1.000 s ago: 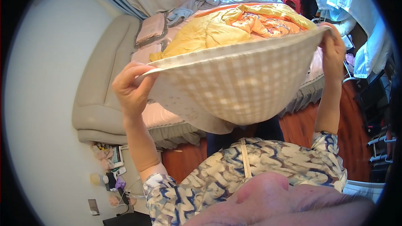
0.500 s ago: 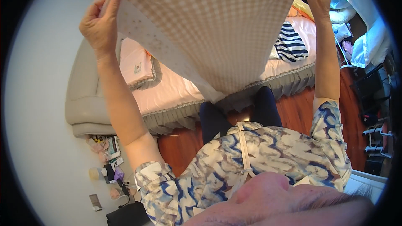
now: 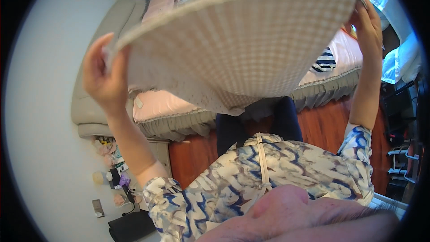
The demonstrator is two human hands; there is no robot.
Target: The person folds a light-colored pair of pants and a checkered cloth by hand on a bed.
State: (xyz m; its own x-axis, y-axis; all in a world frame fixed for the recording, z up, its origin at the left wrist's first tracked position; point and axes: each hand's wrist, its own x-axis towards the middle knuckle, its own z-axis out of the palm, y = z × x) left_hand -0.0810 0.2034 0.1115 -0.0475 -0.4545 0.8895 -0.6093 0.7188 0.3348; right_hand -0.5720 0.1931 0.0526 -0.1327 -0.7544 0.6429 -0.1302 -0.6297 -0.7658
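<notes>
A beige-and-white checked cloth (image 3: 237,45) is stretched out in front of me above the bed, its top edge bowing upward. One side of it has a pale, small-patterned face, seen at the lower left. My left hand (image 3: 105,78) pinches its left corner between thumb and fingers. At the opposite corner, my right hand (image 3: 369,29) has its fingers closed over the edge. The lower part of the cloth sags to a point just above my knees. Behind it, much of the pink bed sheet (image 3: 159,107) is hidden.
The bed has a grey ruffled skirt (image 3: 188,125) and a padded grey headboard (image 3: 89,103) at left. Black-and-white striped fabric (image 3: 324,60) lies on it. A cluttered bedside cabinet (image 3: 156,152) stands lower left, a black rack (image 3: 398,107) at right. The floor (image 3: 324,116) is reddish wood.
The cloth's upper edge has come down into view and billows out. My right hand has moved right and lower; my left hand is slightly lower. More of the far bed shows.
</notes>
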